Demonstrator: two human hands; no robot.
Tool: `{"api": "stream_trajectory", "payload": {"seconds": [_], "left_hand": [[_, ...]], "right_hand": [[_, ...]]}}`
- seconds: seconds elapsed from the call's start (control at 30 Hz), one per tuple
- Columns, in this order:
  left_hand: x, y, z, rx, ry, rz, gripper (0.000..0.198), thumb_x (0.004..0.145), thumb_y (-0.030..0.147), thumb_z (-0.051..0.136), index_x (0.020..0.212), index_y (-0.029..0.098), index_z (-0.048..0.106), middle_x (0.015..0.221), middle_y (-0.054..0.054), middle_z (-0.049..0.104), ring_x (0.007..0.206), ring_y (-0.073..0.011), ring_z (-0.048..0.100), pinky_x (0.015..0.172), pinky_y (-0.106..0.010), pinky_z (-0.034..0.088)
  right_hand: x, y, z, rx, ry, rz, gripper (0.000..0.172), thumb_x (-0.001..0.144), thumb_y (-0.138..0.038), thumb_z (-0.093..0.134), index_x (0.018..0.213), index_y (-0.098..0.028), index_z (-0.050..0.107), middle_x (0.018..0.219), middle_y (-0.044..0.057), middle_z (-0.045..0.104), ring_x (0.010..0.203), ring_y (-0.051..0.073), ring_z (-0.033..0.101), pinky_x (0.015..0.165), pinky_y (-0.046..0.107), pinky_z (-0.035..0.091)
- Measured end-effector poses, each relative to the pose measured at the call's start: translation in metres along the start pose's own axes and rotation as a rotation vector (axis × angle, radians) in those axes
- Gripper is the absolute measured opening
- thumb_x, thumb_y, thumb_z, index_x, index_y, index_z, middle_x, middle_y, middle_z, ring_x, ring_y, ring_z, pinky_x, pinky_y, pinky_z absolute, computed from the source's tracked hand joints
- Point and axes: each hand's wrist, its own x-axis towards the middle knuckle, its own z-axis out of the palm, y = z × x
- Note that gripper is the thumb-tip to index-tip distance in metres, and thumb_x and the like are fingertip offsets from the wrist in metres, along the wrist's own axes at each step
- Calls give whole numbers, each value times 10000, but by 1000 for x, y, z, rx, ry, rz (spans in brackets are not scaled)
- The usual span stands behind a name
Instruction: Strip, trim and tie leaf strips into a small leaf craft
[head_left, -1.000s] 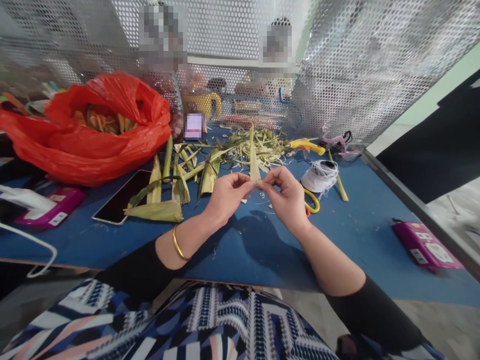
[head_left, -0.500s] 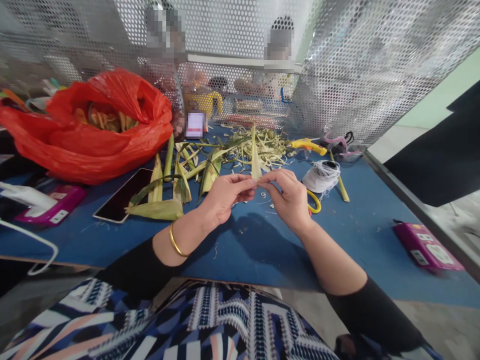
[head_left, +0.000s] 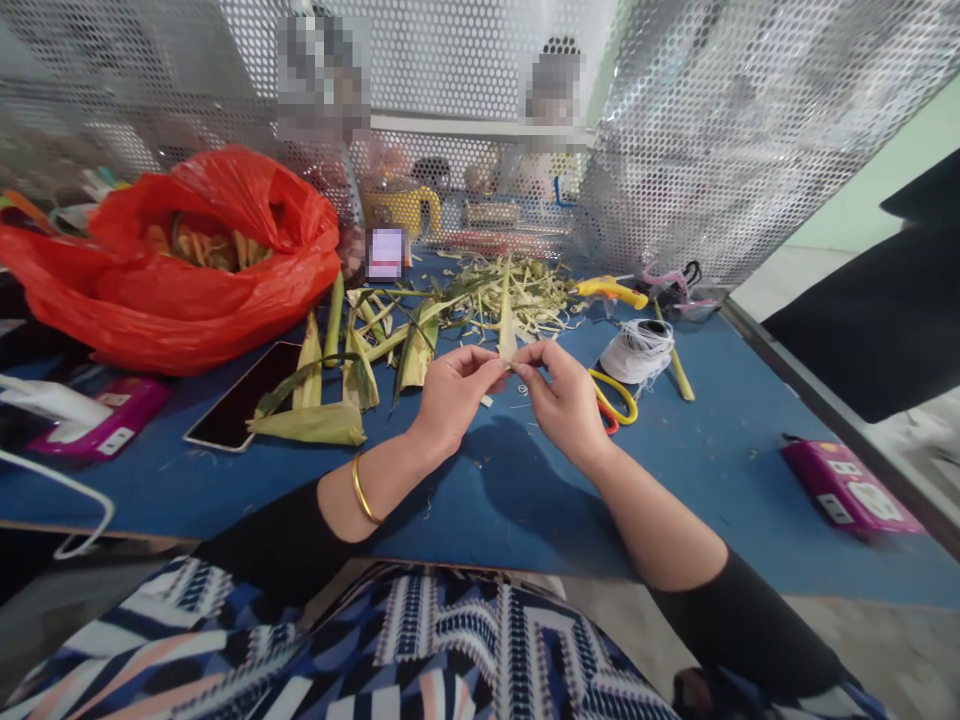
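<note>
Between my fingertips stands a pale green corn husk strip [head_left: 507, 318], its narrow tip pointing away from me. My left hand [head_left: 452, 395] pinches its lower end from the left. My right hand [head_left: 559, 395] pinches the same end from the right, and the two thumbs nearly meet. The fingers partly hide the bottom of the husk. Just right of my right hand lie scissors with yellow and red handles [head_left: 628, 409], and a spool of white thread [head_left: 637, 352] sits behind them. Several larger corn husks [head_left: 307, 424] lie left of my left hand.
A heap of shredded husk [head_left: 536, 290] lies beyond my hands. A red plastic bag [head_left: 225, 310] stands at the left, near a dark phone [head_left: 244, 398]. Purple packs [head_left: 851, 485] flank the blue table. A yellow glue gun [head_left: 611, 291] lies before the perforated metal screen [head_left: 675, 180].
My right hand has shifted slightly left, showing more of the scissors. Both hands still pinch the husk strip. The whole view has moved a little.
</note>
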Motion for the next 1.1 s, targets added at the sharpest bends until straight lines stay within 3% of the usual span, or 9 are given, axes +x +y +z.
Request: {"api": "stream_trajectory", "payload": {"seconds": [0.23,0.47,0.67,0.77,0.93,1.1], "left_hand": [[2,-6,-2,104,23,95,97,659,256,713,644,169,674,611,13,657,616,-127,616,657,-263,516],[3,-3,-3,115,-39,36,182,634,306,790,655,162,681,624,-3,669,599,-120,602,637,-259,512],[3,0,-3,79,-53,-9,239,633,342,819,650,155,671,604,0,662,580,-113,610,616,-244,528],[3,2,-3,71,-46,-70,271,625,358,828,634,152,651,566,9,635,500,-91,565,553,-232,509],[5,6,-6,32,-82,-166,295,619,373,831,608,150,638,565,8,616,500,-89,550,545,-241,506],[6,8,-8,18,-121,-227,271,613,347,831,612,141,656,571,4,613,508,-87,549,556,-244,509]], "right_hand": [[2,0,0,162,28,118,45,808,-185,588,766,-195,578,714,-11,616,678,127,563,682,285,455],[3,0,-3,187,53,141,72,755,-151,624,771,-199,572,696,-28,599,649,113,548,658,280,456],[4,10,2,408,19,231,148,749,-216,665,822,-219,537,655,-48,579,609,118,563,631,286,480],[4,8,1,351,9,153,132,775,-209,654,843,-225,543,692,-39,593,646,126,575,662,292,485],[4,1,-7,15,-22,-135,72,841,-171,602,799,-229,595,774,-1,630,749,158,583,735,321,453],[5,2,-9,-76,-28,-199,132,870,-159,566,760,-229,588,758,5,622,748,167,575,716,315,442]]}}
